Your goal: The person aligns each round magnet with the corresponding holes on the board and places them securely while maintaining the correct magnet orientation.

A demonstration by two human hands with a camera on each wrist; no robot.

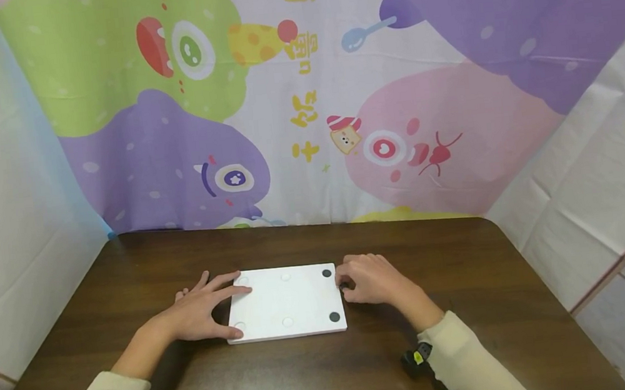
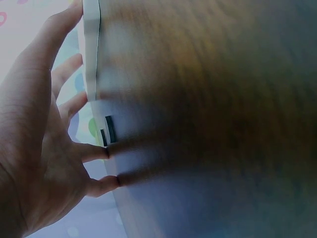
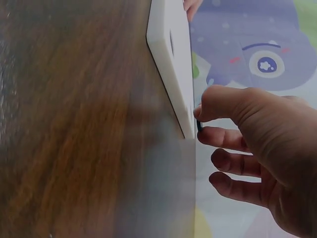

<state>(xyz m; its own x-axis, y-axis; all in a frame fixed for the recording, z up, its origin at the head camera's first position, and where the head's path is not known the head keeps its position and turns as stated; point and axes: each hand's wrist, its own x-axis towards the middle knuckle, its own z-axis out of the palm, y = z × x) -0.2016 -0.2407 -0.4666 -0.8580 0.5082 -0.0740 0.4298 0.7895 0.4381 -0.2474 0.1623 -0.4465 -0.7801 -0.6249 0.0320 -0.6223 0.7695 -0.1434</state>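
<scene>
A flat white board (image 1: 266, 303) lies on the table, with several shallow round recesses in its face. Black discs sit in its two right-hand corners, a far disc (image 1: 327, 273) and a near disc (image 1: 334, 317). My left hand (image 1: 199, 311) spreads its fingers over the board's left side, thumb and two fingers touching it, the others on the table beyond. By those fingers stand two dark thin pieces (image 2: 110, 129) in the left wrist view; the head view does not show them. At the board's right edge my right hand (image 1: 373, 279) pinches a small black disc (image 3: 199, 125) between thumb and index finger.
The brown wooden table (image 1: 285, 380) extends around the board on all sides. A cartoon-printed curtain (image 1: 301, 196) hangs along its far edge, and pale sheets (image 1: 14, 205) close off the left and right sides.
</scene>
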